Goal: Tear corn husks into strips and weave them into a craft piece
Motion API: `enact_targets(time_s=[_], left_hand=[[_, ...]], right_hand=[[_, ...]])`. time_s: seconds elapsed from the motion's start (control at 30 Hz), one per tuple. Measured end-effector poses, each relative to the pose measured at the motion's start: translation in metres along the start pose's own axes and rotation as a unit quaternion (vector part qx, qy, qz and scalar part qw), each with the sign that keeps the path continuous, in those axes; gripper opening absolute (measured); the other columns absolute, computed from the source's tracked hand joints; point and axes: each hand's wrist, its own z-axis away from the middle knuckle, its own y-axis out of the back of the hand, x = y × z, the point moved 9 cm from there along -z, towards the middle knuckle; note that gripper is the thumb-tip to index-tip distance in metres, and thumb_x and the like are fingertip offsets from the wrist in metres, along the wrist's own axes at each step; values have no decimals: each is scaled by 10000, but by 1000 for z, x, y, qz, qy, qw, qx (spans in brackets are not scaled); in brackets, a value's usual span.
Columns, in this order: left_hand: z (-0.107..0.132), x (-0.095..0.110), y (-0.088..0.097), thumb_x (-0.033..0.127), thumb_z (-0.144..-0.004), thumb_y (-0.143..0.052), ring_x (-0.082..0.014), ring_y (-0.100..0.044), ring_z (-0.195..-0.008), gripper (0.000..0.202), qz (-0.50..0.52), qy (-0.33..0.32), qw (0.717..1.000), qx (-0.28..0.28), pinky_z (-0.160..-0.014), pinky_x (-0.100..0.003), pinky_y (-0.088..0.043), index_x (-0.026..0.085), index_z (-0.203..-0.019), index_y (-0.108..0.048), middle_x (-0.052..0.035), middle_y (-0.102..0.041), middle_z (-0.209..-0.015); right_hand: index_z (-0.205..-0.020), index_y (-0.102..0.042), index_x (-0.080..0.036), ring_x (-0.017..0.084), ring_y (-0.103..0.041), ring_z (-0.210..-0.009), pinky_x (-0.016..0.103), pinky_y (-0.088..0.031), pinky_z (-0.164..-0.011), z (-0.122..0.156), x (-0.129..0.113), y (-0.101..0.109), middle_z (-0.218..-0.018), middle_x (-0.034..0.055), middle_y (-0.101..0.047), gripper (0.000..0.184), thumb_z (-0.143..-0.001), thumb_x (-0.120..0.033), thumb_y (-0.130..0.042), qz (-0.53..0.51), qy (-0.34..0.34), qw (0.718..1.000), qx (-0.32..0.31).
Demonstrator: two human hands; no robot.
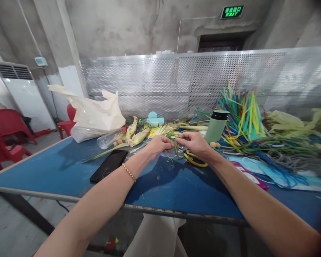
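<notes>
Both my hands meet over the blue table point(69, 171), pinching a small woven piece of green leaf strips point(173, 141) between them. My left hand point(160, 144), with a gold bead bracelet at the wrist, closes its fingers on the piece's left side. My right hand point(194, 142) closes on its right side. Yellow-handled scissors point(195, 160) lie on the table just under my right hand. A black phone point(108, 165) lies flat to the left of my left forearm.
A green flask with a black lid point(216, 125) stands behind my right hand. Colourful plastic strips point(243, 117) and green stems pile up at the right. A white bag point(93, 114), a clear bottle point(109, 138) and pale leaves lie at the back left. Red chairs point(5, 139) stand left.
</notes>
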Motion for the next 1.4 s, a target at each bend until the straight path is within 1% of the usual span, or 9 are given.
enact_targets(time_s=[0.1,0.23,0.37,0.5,0.63,0.73,0.87,1.03,1.4], left_hand=[[0,3,7,118,-679,-670,-75,-499,-485,68,-52,0,999,3,-524,-215,-358,110,-615,-650,2,-590,-524],[2,14,31,160,-667,-713,-78,-516,-518,65,-77,-11,994,82,-547,-218,-381,111,-687,-675,-12,-641,-613],[5,15,18,387,-671,-742,-97,-546,-576,273,-54,-5,998,14,-538,-225,-353,121,-716,-703,-42,-674,-694],[6,10,10,313,-615,-771,-85,-496,-515,205,-59,-4,998,-11,-507,-226,-316,130,-639,-681,-11,-608,-562],[2,7,13,241,-642,-726,-69,-463,-473,144,-45,-1,999,-4,-475,-221,-286,121,-611,-652,1,-572,-532],[0,9,20,210,-643,-716,-62,-460,-481,114,-8,-15,999,35,-471,-214,-286,113,-651,-657,8,-578,-551],[0,11,23,196,-633,-725,-59,-451,-491,115,26,-39,997,69,-487,-214,-309,117,-657,-645,22,-570,-536],[-2,5,20,215,-619,-749,-61,-452,-489,146,24,-34,996,75,-502,-222,-321,117,-653,-647,21,-567,-531],[-5,-6,15,240,-604,-769,-56,-436,-477,174,48,-10,998,48,-480,-222,-262,122,-633,-644,27,-545,-532]], right_hand=[[-607,-594,-156,114,-440,-519,268,-322,-526,0,2,7,-565,5,-562,376,-729,-509,-637,3,-12,1000,8],[-632,-608,-150,120,-474,-537,263,-346,-532,1,3,6,-582,18,-598,381,-705,-519,-668,-27,-28,999,-1],[-666,-616,-150,123,-508,-561,260,-372,-551,3,7,-5,-611,22,-619,366,-703,-506,-688,-68,-41,996,-28],[-704,-630,-150,124,-520,-576,260,-387,-568,2,10,-10,-625,15,-620,336,-710,-479,-699,-79,-32,996,-38],[-817,-677,-145,139,-559,-618,266,-422,-597,1,14,-10,-679,31,-654,346,-716,-475,-699,-104,-48,993,-39],[-902,-703,-139,160,-585,-664,270,-429,-585,4,16,-11,-749,62,-689,381,-732,-478,-681,-106,-73,991,-41],[-803,-703,-124,138,-545,-612,266,-410,-577,8,7,-19,-666,38,-652,335,-715,-447,-680,-110,-58,990,-66],[-641,-631,-137,109,-478,-533,256,-371,-551,9,6,-20,-556,1,-589,230,-653,-359,-690,-108,-72,991,-28],[-673,-634,-138,111,-484,-547,246,-352,-544,9,11,-22,-582,-9,-588,168,-661,-305,-647,-91,-62,994,-25]])
